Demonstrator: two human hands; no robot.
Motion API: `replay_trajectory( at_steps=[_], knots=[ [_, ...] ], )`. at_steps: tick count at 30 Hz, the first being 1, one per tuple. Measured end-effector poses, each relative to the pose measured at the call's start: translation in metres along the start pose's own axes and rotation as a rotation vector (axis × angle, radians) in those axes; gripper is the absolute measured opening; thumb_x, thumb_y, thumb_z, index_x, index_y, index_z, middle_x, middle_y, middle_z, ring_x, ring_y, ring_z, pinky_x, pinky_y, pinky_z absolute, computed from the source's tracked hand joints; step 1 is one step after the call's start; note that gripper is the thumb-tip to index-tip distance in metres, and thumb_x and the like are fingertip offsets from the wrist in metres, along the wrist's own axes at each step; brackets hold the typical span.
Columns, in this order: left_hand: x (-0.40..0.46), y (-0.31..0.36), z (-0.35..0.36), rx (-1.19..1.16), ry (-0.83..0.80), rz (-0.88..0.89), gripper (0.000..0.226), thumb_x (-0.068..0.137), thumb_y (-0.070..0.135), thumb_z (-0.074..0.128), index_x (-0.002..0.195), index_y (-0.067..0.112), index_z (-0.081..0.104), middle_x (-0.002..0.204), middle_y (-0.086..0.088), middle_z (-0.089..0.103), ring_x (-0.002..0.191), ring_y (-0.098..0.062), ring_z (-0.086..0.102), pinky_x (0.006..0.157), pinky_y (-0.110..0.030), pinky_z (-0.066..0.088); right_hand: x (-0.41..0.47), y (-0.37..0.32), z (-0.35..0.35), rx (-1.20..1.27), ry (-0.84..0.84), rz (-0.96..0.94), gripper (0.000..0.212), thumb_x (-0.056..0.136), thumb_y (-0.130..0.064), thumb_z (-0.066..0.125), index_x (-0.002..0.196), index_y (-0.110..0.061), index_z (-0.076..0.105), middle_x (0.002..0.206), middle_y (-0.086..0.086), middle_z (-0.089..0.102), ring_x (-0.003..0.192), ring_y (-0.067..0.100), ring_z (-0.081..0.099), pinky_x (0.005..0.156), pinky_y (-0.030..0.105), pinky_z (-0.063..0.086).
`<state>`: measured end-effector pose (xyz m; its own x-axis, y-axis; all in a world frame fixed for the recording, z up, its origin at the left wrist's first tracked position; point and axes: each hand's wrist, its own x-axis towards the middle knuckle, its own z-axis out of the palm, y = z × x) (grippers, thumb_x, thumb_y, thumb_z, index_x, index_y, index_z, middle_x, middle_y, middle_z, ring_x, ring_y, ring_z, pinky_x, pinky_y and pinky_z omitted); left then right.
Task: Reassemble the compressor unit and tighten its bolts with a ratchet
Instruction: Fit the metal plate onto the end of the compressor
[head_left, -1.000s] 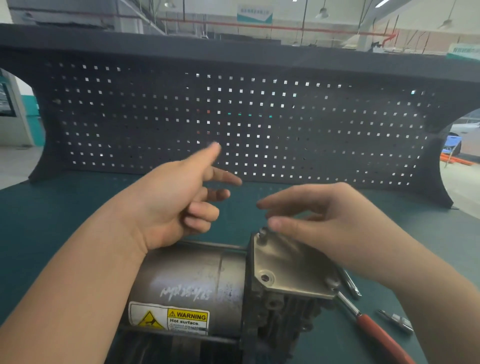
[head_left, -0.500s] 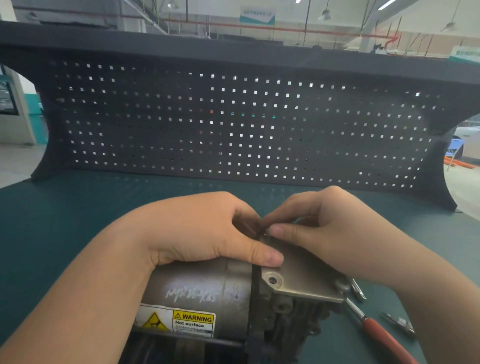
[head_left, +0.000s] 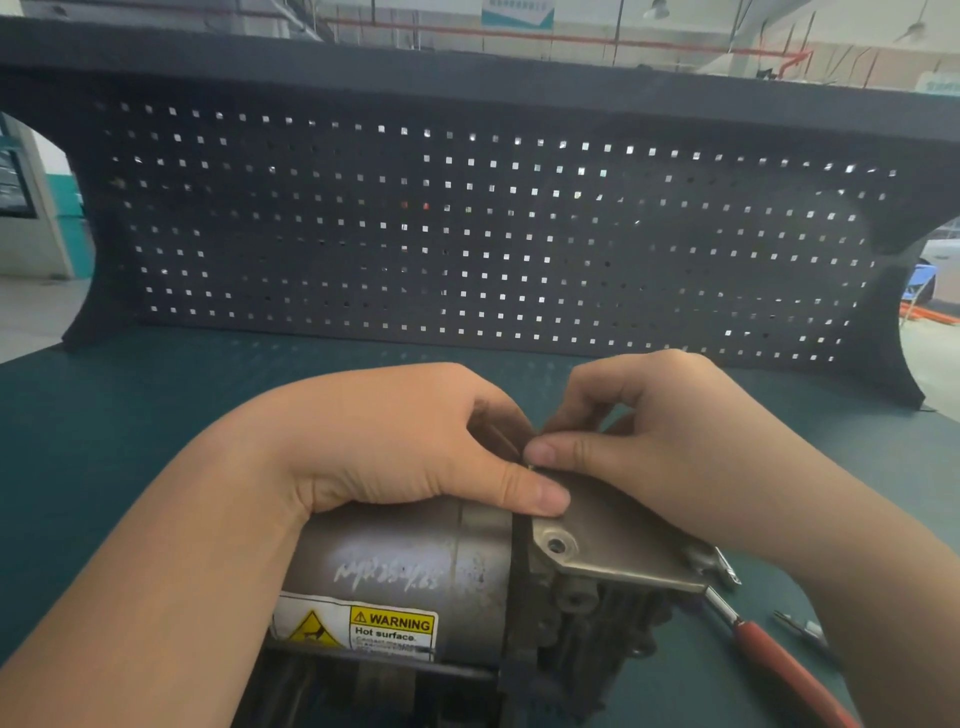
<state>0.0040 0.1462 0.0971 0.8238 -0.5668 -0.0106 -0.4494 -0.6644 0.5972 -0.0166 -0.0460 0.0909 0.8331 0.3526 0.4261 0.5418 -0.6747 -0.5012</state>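
compressor: dull grey, white scrawl
warning label: yellow, black and white, below the left thumb
ratchet handle: red
table: teal
pegboard: dark, square-holed

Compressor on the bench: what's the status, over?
Left hand steadies compressor. Right hand pinches at cover plate far corner; bolt hidden. Ratchet idle on bench, nothing blocking.
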Motion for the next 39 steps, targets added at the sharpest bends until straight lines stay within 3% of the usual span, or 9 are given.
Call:
replay_trajectory(
  at_steps=[6, 11, 14, 17, 20, 24, 29, 34, 39],
  knots=[
    [0.0000, 0.0008, 0.0001, -0.010, -0.008, 0.007, 0.047, 0.058, 0.070, 0.069, 0.097, 0.044, 0.070, 0.099, 0.028, 0.070, 0.094, 0.011, 0.063, 0.089, -0.025, 0.044, -0.0005, 0.0016, -0.0037, 0.026, -0.047, -0.034, 0.019, 0.067, -0.051, 0.067, 0.078, -0.035, 0.069, 0.072, -0.017, 0.069, 0.070, -0.002, 0.064, 0.066, 0.018, 0.049],
    [0.0003, 0.0014, 0.0004, -0.012, -0.009, 0.012, 0.044, 0.060, 0.067, 0.071, 0.095, 0.040, 0.071, 0.098, 0.027, 0.071, 0.093, 0.011, 0.064, 0.086, -0.022, 0.043, -0.0015, 0.0015, -0.0066, 0.012, -0.082, -0.054, 0.010, 0.077, -0.031, 0.073, 0.075, -0.041, 0.073, 0.074, -0.025, 0.068, 0.071, -0.010, 0.062, 0.065, 0.004, 0.043],
    [0.0011, 0.0013, 0.0003, -0.009, -0.005, 0.010, 0.045, 0.060, 0.066, 0.070, 0.097, 0.040, 0.071, 0.097, 0.030, 0.070, 0.091, 0.013, 0.063, 0.081, -0.018, 0.042, 0.0008, 0.0016, -0.0011, -0.004, -0.010, -0.027, 0.015, 0.065, -0.046, 0.072, 0.068, -0.032, 0.070, 0.071, -0.020, 0.068, 0.063, -0.007, 0.061, 0.057, 0.008, 0.045],
    [0.0007, 0.0018, 0.0000, -0.010, -0.019, 0.024, 0.042, 0.062, 0.064, 0.070, 0.099, 0.044, 0.069, 0.097, 0.029, 0.070, 0.090, 0.013, 0.064, 0.082, -0.020, 0.042, 0.0015, 0.0009, -0.0018, 0.027, -0.028, -0.014, 0.026, 0.061, -0.055, 0.067, 0.072, -0.032, 0.068, 0.073, -0.017, 0.069, 0.069, -0.004, 0.063, 0.064, 0.014, 0.049],
    [0.0004, 0.0021, 0.0000, -0.025, -0.026, 0.030, 0.038, 0.062, 0.063, 0.071, 0.096, 0.044, 0.071, 0.095, 0.026, 0.072, 0.086, 0.011, 0.065, 0.079, -0.021, 0.042, -0.0001, 0.0021, -0.0069, 0.064, -0.100, -0.020, 0.015, 0.072, -0.045, 0.068, 0.084, -0.037, 0.073, 0.076, -0.021, 0.070, 0.072, -0.007, 0.064, 0.066, 0.010, 0.047],
    [0.0000, 0.0027, -0.0005, -0.024, -0.040, 0.000, 0.044, 0.058, 0.067, 0.071, 0.097, 0.048, 0.068, 0.093, 0.027, 0.072, 0.081, 0.011, 0.066, 0.077, -0.021, 0.043, -0.0009, 0.0015, -0.0049, 0.054, -0.063, -0.004, 0.003, 0.074, -0.036, 0.075, 0.072, -0.034, 0.074, 0.072, -0.022, 0.070, 0.064, -0.009, 0.063, 0.057, 0.005, 0.044],
    [-0.0009, 0.0034, -0.0007, -0.005, -0.044, 0.003, 0.051, 0.053, 0.075, 0.065, 0.099, 0.054, 0.064, 0.091, 0.029, 0.071, 0.081, 0.012, 0.065, 0.077, -0.023, 0.043, 0.0003, -0.0003, -0.0011, 0.016, -0.001, -0.004, 0.026, 0.063, -0.051, 0.071, 0.070, -0.027, 0.066, 0.074, -0.016, 0.068, 0.067, -0.002, 0.062, 0.061, 0.013, 0.048],
    [-0.0014, 0.0033, -0.0004, -0.045, -0.052, 0.000, 0.047, 0.056, 0.068, 0.072, 0.098, 0.048, 0.068, 0.089, 0.024, 0.073, 0.077, 0.009, 0.067, 0.076, -0.024, 0.045, -0.0018, 0.0009, -0.0063, 0.062, -0.089, -0.012, 0.004, 0.074, -0.035, 0.076, 0.075, -0.038, 0.073, 0.072, -0.026, 0.068, 0.070, -0.012, 0.062, 0.065, 0.005, 0.044],
    [-0.0010, 0.0047, -0.0005, -0.027, -0.044, -0.001, 0.042, 0.058, 0.068, 0.071, 0.096, 0.049, 0.067, 0.082, 0.028, 0.071, 0.072, 0.013, 0.065, 0.069, -0.017, 0.041, 0.0014, 0.0027, 0.0012, -0.005, 0.040, 0.029, 0.038, 0.053, -0.059, 0.075, 0.067, -0.025, 0.067, 0.072, -0.014, 0.067, 0.061, 0.000, 0.060, 0.054, 0.017, 0.047]
  ],
)
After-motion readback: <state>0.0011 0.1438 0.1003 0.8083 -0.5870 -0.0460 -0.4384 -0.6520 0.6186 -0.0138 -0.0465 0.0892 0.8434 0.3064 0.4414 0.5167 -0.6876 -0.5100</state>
